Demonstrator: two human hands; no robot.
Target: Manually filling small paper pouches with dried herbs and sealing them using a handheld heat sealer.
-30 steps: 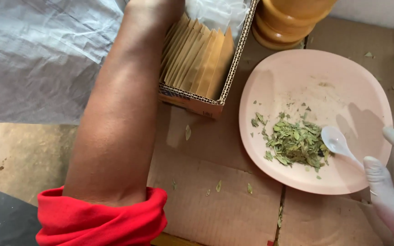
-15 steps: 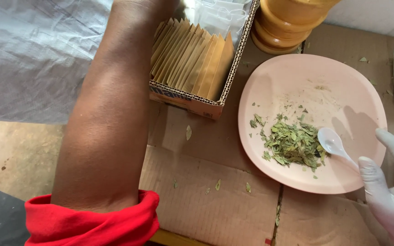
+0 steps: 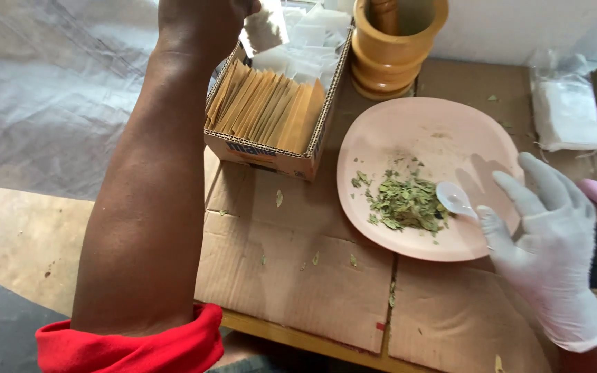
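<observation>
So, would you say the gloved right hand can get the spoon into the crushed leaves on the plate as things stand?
Probably yes. The right hand holds the white spoon right beside the leaf pile on the pink plate, with nothing between them.

red pushed-up sleeve, white, probably latex-gloved right hand

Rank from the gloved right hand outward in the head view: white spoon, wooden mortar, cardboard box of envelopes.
1. white spoon: in the right hand, its bowl at the crushed leaves on the pink plate.
2. wooden mortar: behind the plate.
3. cardboard box of envelopes: far left, under the left hand.
</observation>
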